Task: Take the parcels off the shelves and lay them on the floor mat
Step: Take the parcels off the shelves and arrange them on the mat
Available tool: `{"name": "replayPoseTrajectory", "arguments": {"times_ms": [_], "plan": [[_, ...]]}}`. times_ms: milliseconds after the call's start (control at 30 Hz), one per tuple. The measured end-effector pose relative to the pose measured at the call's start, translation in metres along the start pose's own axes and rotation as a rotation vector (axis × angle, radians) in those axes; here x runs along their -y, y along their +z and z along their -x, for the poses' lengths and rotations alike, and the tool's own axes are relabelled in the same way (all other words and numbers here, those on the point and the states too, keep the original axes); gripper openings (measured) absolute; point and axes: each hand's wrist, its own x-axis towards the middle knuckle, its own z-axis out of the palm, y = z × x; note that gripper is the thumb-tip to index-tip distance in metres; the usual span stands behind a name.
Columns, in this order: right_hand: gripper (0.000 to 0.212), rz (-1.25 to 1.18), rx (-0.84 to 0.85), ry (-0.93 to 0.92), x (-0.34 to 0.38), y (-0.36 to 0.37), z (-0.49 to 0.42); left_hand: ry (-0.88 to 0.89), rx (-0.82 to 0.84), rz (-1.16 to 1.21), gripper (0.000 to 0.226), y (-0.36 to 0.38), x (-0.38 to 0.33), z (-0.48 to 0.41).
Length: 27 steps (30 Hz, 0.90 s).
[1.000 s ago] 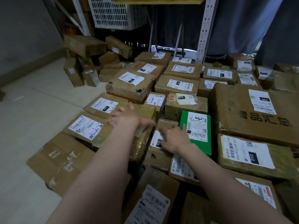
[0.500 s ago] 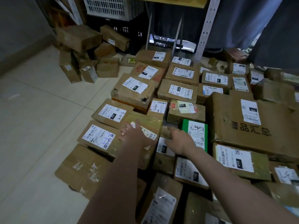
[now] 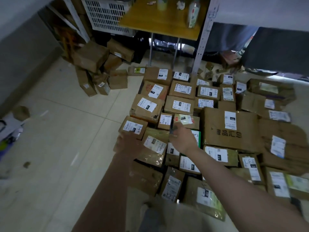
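While the tape-wrapped parcel [image 3: 156, 145] lies left of the big printed carton [image 3: 230, 129], the left hand [image 3: 129, 142] touches its left edge and the right hand [image 3: 183, 139] hovers between parcel and carton. Blur hides whether either hand's fingers grip. Probably settling it; next, release and fetch another.

Parcels [image 3: 179, 104] packed on floor; crate [image 3: 107, 15] behind; loose boxes [image 3: 98, 67] left.
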Motion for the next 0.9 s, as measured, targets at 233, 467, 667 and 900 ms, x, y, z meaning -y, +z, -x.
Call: {"name": "replayPoseTrajectory", "arguments": {"times_ms": [233, 467, 667, 900], "plan": [[0.047, -0.292, -0.236, 0.192, 0.077, -0.043, 0.038, 0.2, 0.033, -0.033, 0.058, -0.122, -0.009, 0.002], [0.038, -0.48, -0.398, 0.307, 0.124, -0.044, 0.047, 0.391, 0.02, -0.118, 0.052, -0.188, -0.015, -0.023], [0.023, -0.563, -0.517, 0.406, 0.12, -0.059, 0.033, 0.479, 0.084, -0.117, 0.04, -0.2, -0.045, -0.036], [0.027, -0.608, -0.564, 0.45, 0.114, -0.077, 0.01, 0.53, 0.133, -0.09, 0.046, -0.202, -0.082, -0.049]]}}
